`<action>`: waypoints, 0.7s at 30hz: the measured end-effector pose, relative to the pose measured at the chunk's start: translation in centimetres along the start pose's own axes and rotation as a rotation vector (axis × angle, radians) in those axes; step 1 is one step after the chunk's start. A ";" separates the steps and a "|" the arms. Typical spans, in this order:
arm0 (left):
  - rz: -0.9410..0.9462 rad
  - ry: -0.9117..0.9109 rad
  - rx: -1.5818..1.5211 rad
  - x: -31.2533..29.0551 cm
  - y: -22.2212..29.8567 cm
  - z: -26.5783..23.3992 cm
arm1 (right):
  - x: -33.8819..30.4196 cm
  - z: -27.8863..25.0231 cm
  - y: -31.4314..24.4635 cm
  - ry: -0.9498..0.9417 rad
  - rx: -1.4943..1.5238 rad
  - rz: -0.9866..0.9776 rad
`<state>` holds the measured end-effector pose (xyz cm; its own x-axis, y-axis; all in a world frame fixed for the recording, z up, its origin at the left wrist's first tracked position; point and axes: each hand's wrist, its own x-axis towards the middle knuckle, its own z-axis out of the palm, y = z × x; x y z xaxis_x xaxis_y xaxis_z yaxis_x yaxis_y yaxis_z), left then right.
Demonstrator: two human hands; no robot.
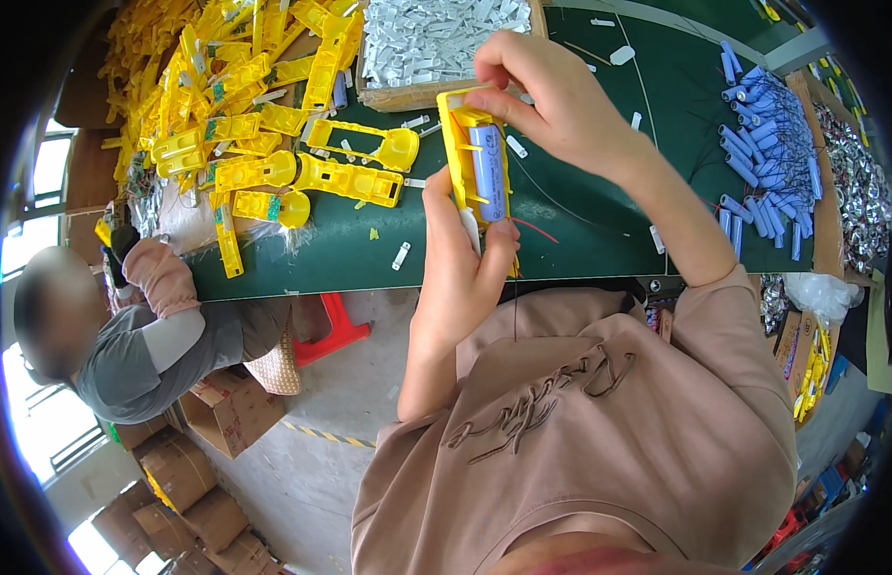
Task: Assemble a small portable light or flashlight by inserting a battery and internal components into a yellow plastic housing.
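My left hand (pixel 462 254) is closed round the lower part of a yellow plastic housing (pixel 453 129), held upright over the table's near edge. Inside the housing lies a blue cylindrical battery cell (pixel 487 171). Thin red and black wires trail from its lower end. At the housing's top end is my right hand (pixel 551 101), its thumb and forefinger pinched there. Whether those fingers hold a small part or only the rim is hidden. Left of the hands lies a yellow frame (pixel 393 149) among other yellow housings (pixel 350 182).
A cardboard box (pixel 407 96) of small pale plastic pieces stands behind my hands. Yellow housings pile up at far left (pixel 177 57). Blue cells with wires (pixel 762 144) lie at right, beside a box of shiny metal parts (pixel 853 192). Another person (pixel 149 335) sits at left.
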<state>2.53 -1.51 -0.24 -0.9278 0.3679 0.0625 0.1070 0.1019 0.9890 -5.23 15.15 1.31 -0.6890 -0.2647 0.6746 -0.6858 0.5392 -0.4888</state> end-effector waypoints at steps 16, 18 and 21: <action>0.100 -0.048 -0.248 9.5 -1.9 2.4 | -0.1 -1.8 4.6 -0.067 0.954 0.879; 0.145 -0.032 -0.310 11.5 -1.8 3.2 | 0.7 -2.7 6.7 -0.081 1.006 0.861; 0.168 -0.004 -0.125 12.6 -0.6 2.3 | 2.5 -4.8 10.2 0.107 1.084 1.081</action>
<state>-8.41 5.15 -0.34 -0.8994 0.3734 0.2274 0.2144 -0.0766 0.9737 -12.83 23.79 0.70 -0.9677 -0.0596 -0.2451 0.2477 -0.4065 -0.8794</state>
